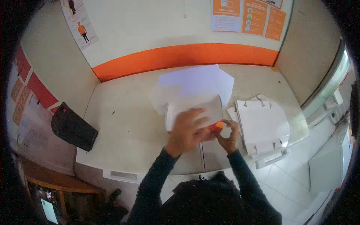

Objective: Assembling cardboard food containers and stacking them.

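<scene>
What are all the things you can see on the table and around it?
Half-folded box: one, white with an orange side, table middle, under both hands.
Loose flat sheets: a few, white, behind the box.
Stack of flat box blanks: one stack, white, right of the box.
Bag: one, black, table's left edge.
Table: one, off-white.
Posters: several, orange, on the wall.
Left hand: pressing on the box.
Right hand: at the box's orange corner.

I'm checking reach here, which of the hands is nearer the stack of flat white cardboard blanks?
Right. The right hand is just beside the stack of cardboard blanks; the left hand is farther left, on the white box.
</scene>
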`<state>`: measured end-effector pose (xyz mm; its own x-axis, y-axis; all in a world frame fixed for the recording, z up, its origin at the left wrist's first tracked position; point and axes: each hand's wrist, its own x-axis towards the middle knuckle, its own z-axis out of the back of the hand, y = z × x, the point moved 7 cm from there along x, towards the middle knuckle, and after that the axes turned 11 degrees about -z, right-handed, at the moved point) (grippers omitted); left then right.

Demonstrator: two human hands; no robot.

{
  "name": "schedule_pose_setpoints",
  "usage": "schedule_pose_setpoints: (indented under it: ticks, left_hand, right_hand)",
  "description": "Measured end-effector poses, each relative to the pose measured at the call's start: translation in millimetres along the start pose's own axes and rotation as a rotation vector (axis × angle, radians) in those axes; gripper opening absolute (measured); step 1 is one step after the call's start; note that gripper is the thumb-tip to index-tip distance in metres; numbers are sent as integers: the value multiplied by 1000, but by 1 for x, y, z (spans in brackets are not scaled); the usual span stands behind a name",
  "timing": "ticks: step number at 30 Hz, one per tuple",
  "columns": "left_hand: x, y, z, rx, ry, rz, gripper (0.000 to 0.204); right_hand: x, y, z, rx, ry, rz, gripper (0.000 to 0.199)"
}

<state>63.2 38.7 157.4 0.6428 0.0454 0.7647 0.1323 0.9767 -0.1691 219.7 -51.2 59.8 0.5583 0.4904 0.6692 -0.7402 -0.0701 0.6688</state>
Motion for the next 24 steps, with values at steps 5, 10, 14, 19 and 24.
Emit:
schedule_pose_setpoints:
  ticks: [5, 10, 14, 19, 24]
  left_hand:
    - [46, -5, -61, -44, 376, 22, 25]
    - [35, 4, -71, 14, 375, 108, 22]
    - [23, -5, -85, 15, 397, 185, 31]
    - [-3, -4, -38, 385, 346, 170, 43]
    - [-62, 32, -8, 321, 624, 340, 25]
  right_hand:
    - [20, -2, 0, 122, 303, 102, 43]
    - [26, -7, -7, 308, 397, 106, 47]
    - [20, -7, -6, 260, 376, 28, 50]
    - [34, 20, 4, -136, 338, 316, 61]
    - [43, 15, -13, -39, 620, 427, 41]
